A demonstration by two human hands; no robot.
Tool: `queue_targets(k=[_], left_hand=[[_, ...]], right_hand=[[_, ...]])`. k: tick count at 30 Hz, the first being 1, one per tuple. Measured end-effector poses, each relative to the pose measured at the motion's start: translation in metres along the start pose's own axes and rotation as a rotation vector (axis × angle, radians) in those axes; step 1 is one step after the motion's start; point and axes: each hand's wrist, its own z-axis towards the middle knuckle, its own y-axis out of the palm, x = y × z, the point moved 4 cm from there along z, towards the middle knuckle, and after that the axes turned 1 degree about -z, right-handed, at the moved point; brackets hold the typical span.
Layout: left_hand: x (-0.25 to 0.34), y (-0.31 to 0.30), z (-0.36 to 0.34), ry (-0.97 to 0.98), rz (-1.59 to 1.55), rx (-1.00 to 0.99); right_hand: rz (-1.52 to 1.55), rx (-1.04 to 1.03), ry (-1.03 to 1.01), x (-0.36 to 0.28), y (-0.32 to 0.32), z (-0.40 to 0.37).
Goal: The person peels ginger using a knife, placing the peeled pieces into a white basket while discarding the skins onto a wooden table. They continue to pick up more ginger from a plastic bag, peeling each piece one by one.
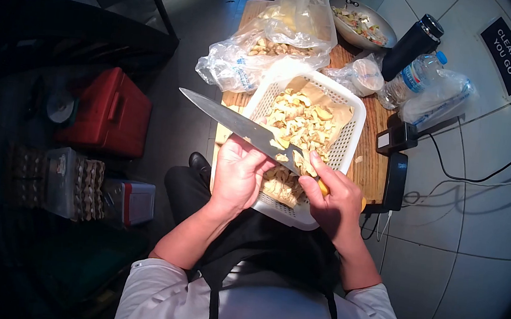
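Observation:
My right hand (335, 202) is closed round the yellow handle of a large kitchen knife (231, 120). The blade points to the upper left, over a white perforated plastic basket (358, 117). Pale chopped pieces (300, 116), perhaps mushroom, lie on brown paper in the basket. Small bits cling to the blade, and a larger pale piece (304, 164) sits by my right thumb. My left hand (238, 173) is curled at the blade's lower edge, palm up. Its fingertips are partly hidden behind the blade, so what they pinch cannot be made out.
The basket stands on a wooden table (380, 125). Behind it are plastic bags (278, 37) of pale pieces and a pan (364, 26) of chopped food. A black flask (412, 48) and water bottle (413, 81) stand right. A red cooler (114, 110) and egg trays (89, 187) stand left.

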Motion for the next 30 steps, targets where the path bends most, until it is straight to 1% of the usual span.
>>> queue_targets(k=[1, 4, 5, 7, 8, 11, 12, 13, 15, 16, 19, 21, 22, 25, 28, 30], left_hand=[[-0.002, -0.001, 0.0, 0.008, -0.013, -0.02], [-0.001, 0.003, -0.003, -0.037, 0.008, 0.011], [-0.008, 0.002, -0.004, -0.091, 0.016, -0.036], [-0.026, 0.001, -0.013, -0.198, 0.035, -0.129], [-0.032, 0.002, -0.018, -0.246, -0.043, -0.139], [-0.021, -0.003, -0.006, -0.192, -0.072, -0.112], [-0.011, -0.001, -0.001, -0.155, -0.095, -0.149], [-0.006, -0.002, 0.001, -0.164, -0.067, -0.113], [-0.003, -0.012, 0.007, -0.182, -0.049, -0.121], [-0.003, -0.014, 0.008, -0.171, -0.03, -0.128], [-0.002, -0.016, 0.009, -0.14, 0.012, -0.136], [0.0, -0.014, 0.009, -0.115, 0.018, -0.124], [0.005, -0.011, 0.009, -0.11, -0.005, -0.152], [0.008, -0.007, 0.008, -0.133, -0.037, -0.112], [0.007, -0.006, 0.009, -0.122, 0.012, -0.126], [0.002, -0.01, 0.01, -0.136, 0.032, -0.171]], right_hand=[[0.003, -0.009, 0.007, 0.0, 0.0, 0.001], [0.031, -0.01, 0.003, 0.0, 0.003, 0.004], [0.044, -0.008, -0.005, 0.0, 0.005, 0.006], [0.138, -0.053, 0.106, 0.001, 0.006, 0.014], [0.185, -0.073, 0.16, 0.001, 0.006, 0.017], [0.369, -0.088, 0.236, 0.006, 0.002, 0.013], [0.41, -0.119, 0.28, 0.009, 0.0, 0.012], [0.39, -0.128, 0.283, 0.011, -0.001, 0.011], [0.348, -0.139, 0.293, 0.015, -0.004, 0.008], [0.341, -0.111, 0.237, 0.017, -0.004, 0.005], [0.194, -0.107, 0.091, 0.012, -0.009, 0.0], [0.143, -0.078, 0.025, 0.01, -0.01, -0.003], [0.118, -0.065, -0.008, 0.01, -0.01, -0.005], [0.072, -0.072, -0.022, 0.013, -0.01, -0.007], [0.039, -0.062, -0.02, 0.011, -0.012, -0.008], [0.035, -0.052, -0.026, 0.01, -0.013, -0.008]])
